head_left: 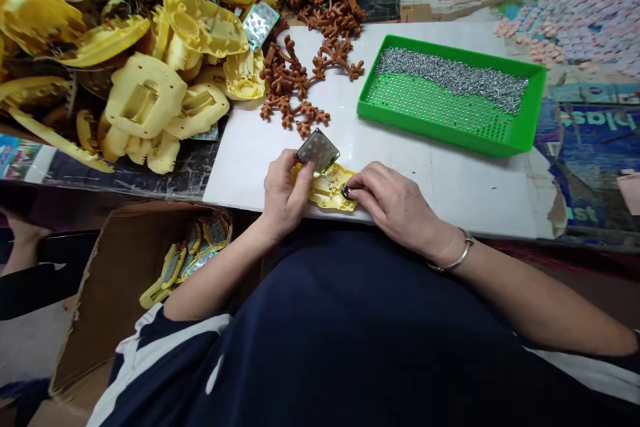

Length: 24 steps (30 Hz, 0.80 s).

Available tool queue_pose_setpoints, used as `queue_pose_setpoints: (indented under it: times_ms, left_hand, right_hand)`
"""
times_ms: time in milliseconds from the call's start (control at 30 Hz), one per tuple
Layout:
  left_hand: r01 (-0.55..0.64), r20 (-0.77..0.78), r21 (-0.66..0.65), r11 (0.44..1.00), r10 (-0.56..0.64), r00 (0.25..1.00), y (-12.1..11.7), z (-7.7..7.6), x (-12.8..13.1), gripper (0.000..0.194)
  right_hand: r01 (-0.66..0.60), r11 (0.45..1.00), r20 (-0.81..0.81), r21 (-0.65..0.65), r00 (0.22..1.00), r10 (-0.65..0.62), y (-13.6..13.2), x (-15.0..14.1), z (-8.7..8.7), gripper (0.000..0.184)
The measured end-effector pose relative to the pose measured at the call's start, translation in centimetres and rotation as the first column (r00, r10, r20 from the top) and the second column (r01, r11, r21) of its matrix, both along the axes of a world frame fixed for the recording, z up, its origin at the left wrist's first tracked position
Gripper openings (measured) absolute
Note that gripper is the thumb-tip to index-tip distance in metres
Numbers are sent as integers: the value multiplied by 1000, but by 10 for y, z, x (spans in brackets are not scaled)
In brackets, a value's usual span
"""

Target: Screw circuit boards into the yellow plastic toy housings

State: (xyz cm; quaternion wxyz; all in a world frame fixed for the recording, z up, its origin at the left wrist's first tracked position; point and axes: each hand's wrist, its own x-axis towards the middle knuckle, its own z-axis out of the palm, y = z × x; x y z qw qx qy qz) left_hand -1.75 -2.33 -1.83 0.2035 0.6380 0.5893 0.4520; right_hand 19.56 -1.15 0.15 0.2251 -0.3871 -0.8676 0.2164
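At the front edge of the white work surface lies a yellow plastic shell (326, 199), its inner side facing up. My left hand (286, 190) is closed at the shell's left end, with the thumb on a grey circuit board (319, 149) tilted up above it. Thin wires run from the board down into the shell. With thumb and fingertips, my right hand (395, 200) pinches a small round dark part (345, 192), which looks like a speaker, at the shell's right end. My fingers partly cover both the shell and the round part.
Yellow shells (145, 97) are heaped at the left. Brown bone-shaped plastic pieces (287, 73) lie behind my hands. A green tray (445, 133) of small screws stands right. Below left, a cardboard box (120, 247) holds yellow assemblies. Small pale pieces (590, 20) cover the far right.
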Motion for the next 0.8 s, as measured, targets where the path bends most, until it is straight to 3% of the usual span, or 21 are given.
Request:
queue_pose_setpoints:
  times_ms: [133, 267, 433, 500, 700, 800]
  left_hand:
    - [2, 9, 21, 1000, -2, 1000, -3, -2, -1, 17]
    - [-1, 19, 19, 1000, 1, 1000, -4, -3, -1, 17]
    - [-1, 12, -3, 1000, 1, 1000, -5, -1, -2, 17]
    - [-5, 7, 2, 1000, 5, 1000, -5, -1, -2, 16]
    - [-5, 11, 10, 1000, 5, 1000, -7, -1, -2, 16]
    - [-4, 19, 1, 1000, 4, 1000, -9, 0, -2, 15]
  right_hand:
    - [-23, 995, 131, 100, 991, 10, 2, 1, 0, 26]
    - [-24, 993, 148, 117, 989, 6, 4, 1, 2, 30]
    - [-36, 995, -51, -98, 998, 31, 10, 2, 6, 18]
    - [-20, 993, -76, -113, 997, 11, 12, 3, 5, 17]
    - [-33, 987, 162, 156, 987, 7, 10, 3, -4, 31]
    - [-102, 965, 314, 243, 949, 21, 11, 2, 1, 30]
